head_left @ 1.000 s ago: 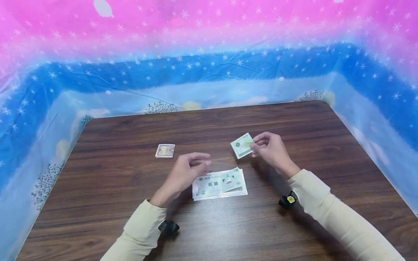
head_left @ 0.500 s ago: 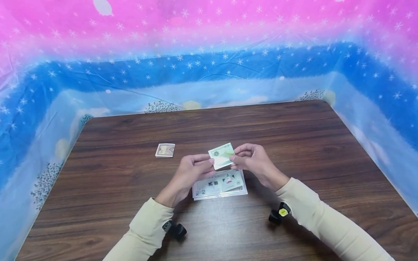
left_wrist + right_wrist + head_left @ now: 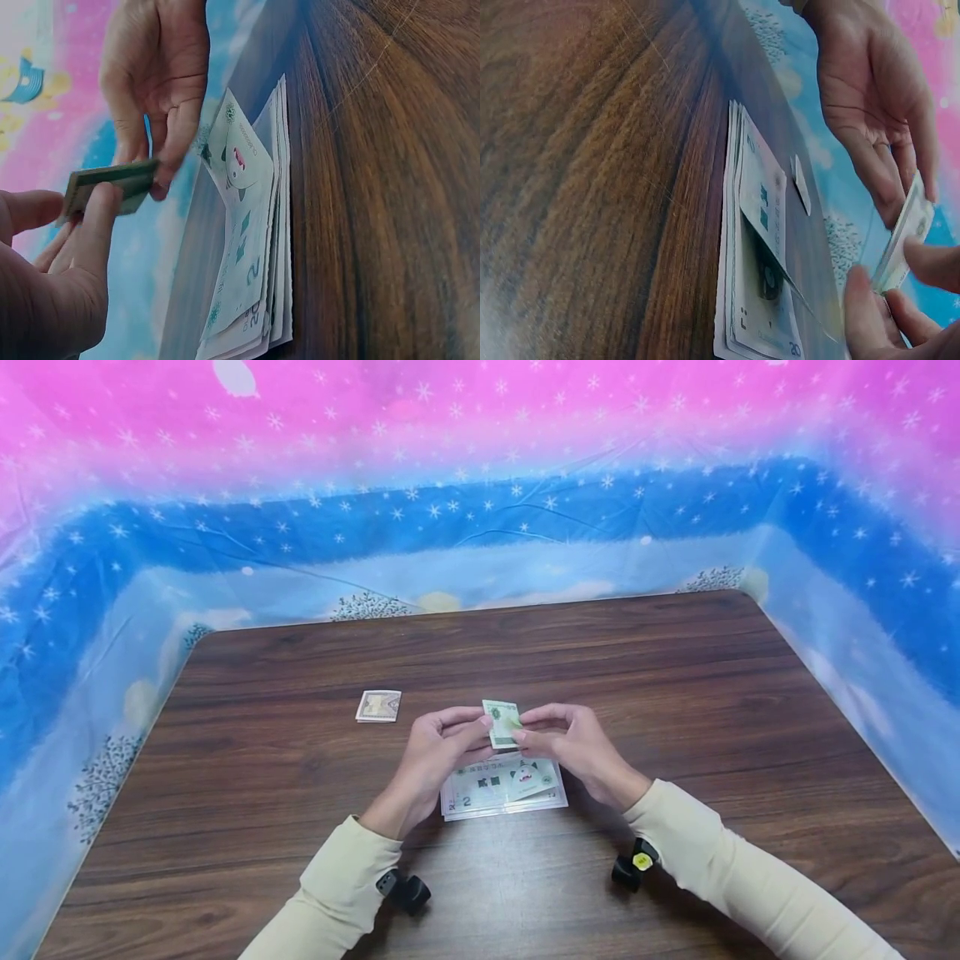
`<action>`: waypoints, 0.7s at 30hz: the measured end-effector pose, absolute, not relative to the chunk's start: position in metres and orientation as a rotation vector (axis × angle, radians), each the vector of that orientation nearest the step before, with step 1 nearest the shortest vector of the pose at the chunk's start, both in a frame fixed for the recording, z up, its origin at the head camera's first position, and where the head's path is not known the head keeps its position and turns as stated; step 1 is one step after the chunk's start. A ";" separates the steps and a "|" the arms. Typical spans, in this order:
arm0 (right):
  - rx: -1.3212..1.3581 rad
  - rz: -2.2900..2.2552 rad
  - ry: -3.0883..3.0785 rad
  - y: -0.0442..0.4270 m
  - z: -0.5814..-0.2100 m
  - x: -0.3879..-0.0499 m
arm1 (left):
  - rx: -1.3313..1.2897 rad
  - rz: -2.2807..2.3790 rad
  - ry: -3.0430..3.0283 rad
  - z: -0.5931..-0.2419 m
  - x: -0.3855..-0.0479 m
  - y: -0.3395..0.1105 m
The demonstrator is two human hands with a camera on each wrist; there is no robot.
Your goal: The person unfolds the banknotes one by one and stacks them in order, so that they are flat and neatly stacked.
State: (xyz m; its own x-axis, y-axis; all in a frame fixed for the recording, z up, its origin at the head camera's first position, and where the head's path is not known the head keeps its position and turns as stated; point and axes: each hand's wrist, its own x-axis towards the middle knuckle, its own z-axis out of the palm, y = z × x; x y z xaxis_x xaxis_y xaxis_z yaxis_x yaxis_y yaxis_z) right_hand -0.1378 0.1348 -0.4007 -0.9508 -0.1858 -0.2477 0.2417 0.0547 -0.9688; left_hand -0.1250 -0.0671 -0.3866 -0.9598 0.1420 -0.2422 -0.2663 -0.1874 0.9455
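A small green folded banknote [image 3: 501, 724] is held in the air between both hands. My left hand [image 3: 435, 753] pinches its left edge between thumb and fingers. From the other side, my right hand [image 3: 582, 752] grips it, thumb on the near face. In the left wrist view the folded note [image 3: 112, 184] looks thick, with layered edges. Just below the hands lies a stack of pale banknotes [image 3: 498, 793], its top note creased and lifting at one end. The left fingers hide part of the stack's far left corner.
To the left, beyond the left hand, a brownish folded banknote [image 3: 379, 706] lies on the dark wooden table [image 3: 262, 793]. A pink and blue snowflake cloth [image 3: 450, 518] surrounds the table's far and side edges. Both wrists carry black devices.
The right hand has brought the green banknote leftward to the left hand, which now pinches it too. Since half a second ago, the note has become narrower and the hands have drawn closer.
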 end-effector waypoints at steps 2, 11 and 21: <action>0.037 -1.964 2.028 0.134 -0.401 -0.137 | -0.123 2.225 1.803 -0.386 -0.125 -0.066; -0.135 -1.916 1.968 0.136 -0.398 -0.132 | -0.043 2.227 1.785 -0.386 -0.125 -0.062; -0.145 -1.907 1.886 0.138 -0.392 -0.130 | -0.021 2.192 1.805 -0.386 -0.124 -0.064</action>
State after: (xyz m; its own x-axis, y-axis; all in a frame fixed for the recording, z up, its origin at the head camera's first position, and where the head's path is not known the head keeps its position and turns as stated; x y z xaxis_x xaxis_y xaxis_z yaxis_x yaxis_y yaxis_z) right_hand -0.1299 0.1375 -0.3920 -0.8923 -0.3844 -0.2366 0.2408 0.0381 -0.9698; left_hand -0.1243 -0.0640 -0.3855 -0.9548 0.2202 -0.1997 -0.2382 -0.1649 0.9571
